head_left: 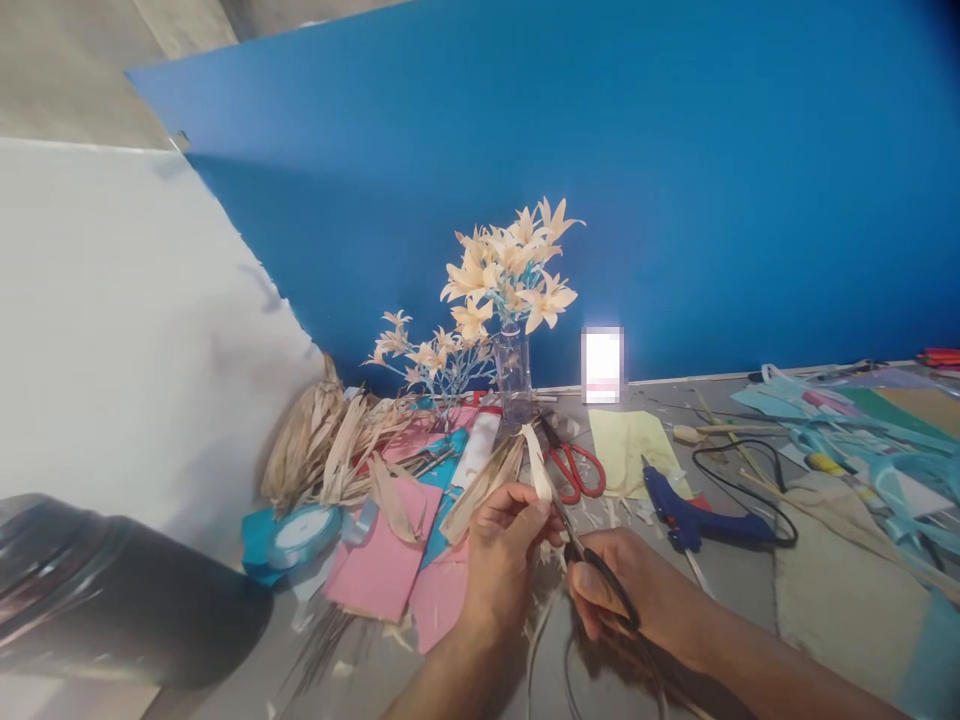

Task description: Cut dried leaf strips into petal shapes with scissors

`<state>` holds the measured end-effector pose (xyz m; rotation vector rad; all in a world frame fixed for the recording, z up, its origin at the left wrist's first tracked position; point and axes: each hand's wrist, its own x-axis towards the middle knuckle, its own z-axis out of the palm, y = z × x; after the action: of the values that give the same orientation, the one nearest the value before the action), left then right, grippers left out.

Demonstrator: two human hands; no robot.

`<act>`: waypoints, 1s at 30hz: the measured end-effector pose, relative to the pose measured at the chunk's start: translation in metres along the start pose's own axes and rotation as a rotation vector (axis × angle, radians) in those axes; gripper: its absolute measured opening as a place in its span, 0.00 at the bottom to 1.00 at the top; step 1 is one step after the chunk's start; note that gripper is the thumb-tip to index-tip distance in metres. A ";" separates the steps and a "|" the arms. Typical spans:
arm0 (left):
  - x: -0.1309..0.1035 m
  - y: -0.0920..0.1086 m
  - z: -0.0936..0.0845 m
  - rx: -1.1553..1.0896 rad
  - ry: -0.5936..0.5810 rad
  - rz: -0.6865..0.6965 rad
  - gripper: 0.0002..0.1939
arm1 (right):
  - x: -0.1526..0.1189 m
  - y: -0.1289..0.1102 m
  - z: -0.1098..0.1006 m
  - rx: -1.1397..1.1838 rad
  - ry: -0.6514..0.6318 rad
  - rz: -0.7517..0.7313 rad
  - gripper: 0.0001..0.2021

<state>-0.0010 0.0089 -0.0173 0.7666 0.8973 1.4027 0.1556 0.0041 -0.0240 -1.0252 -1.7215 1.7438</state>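
Between the thumb and fingers of my left hand is a pale strip of dried corn husk, its free end pointing up and away. My right hand grips black-handled scissors, with the blades against the husk close to my left fingertips. How far the blades are apart is hard to make out. Just beyond my hands lie red-handled scissors and more loose husk. Cream husk flowers on blue stems stand in a clear vase behind them.
A husk bundle, ribbon spool and pink sheets lie left. A large dark cylinder fills the near left. To the right are a blue glue gun, its black cord, and blue strips. A blue panel stands behind.
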 end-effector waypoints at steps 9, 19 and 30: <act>0.000 0.003 0.001 -0.008 -0.005 0.005 0.08 | 0.001 -0.002 -0.001 -0.012 0.018 -0.008 0.38; -0.003 0.008 0.003 -0.001 -0.004 0.004 0.07 | 0.001 0.004 -0.003 -0.014 0.014 -0.036 0.37; -0.001 0.011 0.002 0.002 -0.029 -0.016 0.07 | -0.001 -0.002 -0.003 -0.054 0.010 -0.010 0.38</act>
<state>-0.0047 0.0086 -0.0073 0.7782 0.8811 1.3741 0.1576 0.0055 -0.0213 -1.0447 -1.7733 1.6921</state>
